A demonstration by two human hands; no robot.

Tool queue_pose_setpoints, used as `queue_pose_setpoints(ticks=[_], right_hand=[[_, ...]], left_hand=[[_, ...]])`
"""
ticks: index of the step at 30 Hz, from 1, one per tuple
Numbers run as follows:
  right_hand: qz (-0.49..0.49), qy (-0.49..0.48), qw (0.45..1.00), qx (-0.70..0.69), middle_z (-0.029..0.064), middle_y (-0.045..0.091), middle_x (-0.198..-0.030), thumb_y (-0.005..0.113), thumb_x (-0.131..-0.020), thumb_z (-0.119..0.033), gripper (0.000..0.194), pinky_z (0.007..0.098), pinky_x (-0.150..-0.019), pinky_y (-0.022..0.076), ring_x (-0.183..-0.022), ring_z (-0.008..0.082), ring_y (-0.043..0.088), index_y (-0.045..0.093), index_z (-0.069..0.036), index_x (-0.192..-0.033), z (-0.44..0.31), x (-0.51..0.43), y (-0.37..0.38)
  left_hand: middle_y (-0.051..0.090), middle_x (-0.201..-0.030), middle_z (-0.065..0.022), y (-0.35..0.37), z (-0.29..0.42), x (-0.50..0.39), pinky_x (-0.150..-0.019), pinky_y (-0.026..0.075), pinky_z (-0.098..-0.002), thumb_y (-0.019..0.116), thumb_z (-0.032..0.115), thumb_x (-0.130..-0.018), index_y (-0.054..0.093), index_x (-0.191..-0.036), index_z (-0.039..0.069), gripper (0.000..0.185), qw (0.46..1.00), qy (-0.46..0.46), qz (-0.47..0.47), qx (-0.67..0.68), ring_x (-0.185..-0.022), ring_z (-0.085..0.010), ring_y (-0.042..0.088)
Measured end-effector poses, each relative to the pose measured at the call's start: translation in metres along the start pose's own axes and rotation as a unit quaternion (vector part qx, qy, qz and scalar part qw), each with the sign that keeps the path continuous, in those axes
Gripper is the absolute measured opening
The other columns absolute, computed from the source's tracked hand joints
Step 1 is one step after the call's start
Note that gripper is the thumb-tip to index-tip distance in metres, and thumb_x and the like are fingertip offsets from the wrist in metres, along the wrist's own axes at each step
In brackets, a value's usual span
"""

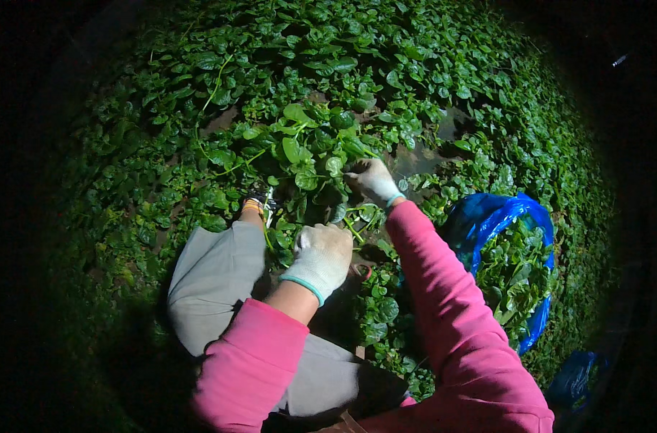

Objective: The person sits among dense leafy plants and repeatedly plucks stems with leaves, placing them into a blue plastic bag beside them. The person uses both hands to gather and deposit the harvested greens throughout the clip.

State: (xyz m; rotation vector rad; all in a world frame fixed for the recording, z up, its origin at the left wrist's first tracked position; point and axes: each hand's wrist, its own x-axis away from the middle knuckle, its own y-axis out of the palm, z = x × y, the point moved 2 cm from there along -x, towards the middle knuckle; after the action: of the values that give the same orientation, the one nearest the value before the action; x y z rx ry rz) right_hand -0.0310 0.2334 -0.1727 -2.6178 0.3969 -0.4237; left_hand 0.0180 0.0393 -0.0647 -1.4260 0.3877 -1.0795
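My left hand (324,257), in a pale knitted glove with a teal cuff, is closed over leafy green stems low in front of me; its fingertips are hidden under the fist. Farther up and to the right, my right hand (374,178), gloved alike, has curled fingers at the edge of a clump of broad-leaved green plants (306,157). Whether it grips a stem cannot be told. Cut-looking stems (355,230) lie between the hands. Just right of my left hand, a red loop like a scissors handle (363,270) shows partly.
An open blue plastic bag (504,208) full of picked leaves stands to the right. Another blue bag (574,379) lies at the lower right. Dense leafy plants (388,43) cover the ground, with wet bare soil (420,159) beyond my right hand. My foot (258,203) rests among plants.
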Motion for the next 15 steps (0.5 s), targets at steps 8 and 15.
queue_pose_setpoints(ticks=[8,15], right_hand=[[0.036,-0.069,0.976,-0.205,0.0062,0.068,-0.084,0.064,-0.087,-0.011,0.022,0.0230,-0.067,0.0522,-0.072,0.0094,0.063,0.065,0.003,-0.104,-0.108,0.100,-0.142],[-0.028,-0.082,0.981,-0.175,0.0064,0.068,-0.085,0.062,-0.084,-0.011,0.021,0.0221,-0.065,0.0508,-0.071,0.0107,0.065,0.065,0.004,-0.098,-0.146,0.143,-0.160]], left_hand=[[0.062,-0.101,-0.0148,-0.065,-0.029,0.021,-0.082,0.047,-0.0432,0.058,0.006,-0.081,0.064,-0.093,0.003,0.014,0.900,-0.148,0.370,0.177,-0.094,-0.0337,0.059],[0.058,-0.121,-0.0117,-0.084,-0.009,0.037,-0.100,0.036,-0.0452,0.054,0.001,-0.073,0.066,-0.109,0.009,0.039,0.863,0.024,0.505,0.028,-0.116,-0.0287,0.049]])
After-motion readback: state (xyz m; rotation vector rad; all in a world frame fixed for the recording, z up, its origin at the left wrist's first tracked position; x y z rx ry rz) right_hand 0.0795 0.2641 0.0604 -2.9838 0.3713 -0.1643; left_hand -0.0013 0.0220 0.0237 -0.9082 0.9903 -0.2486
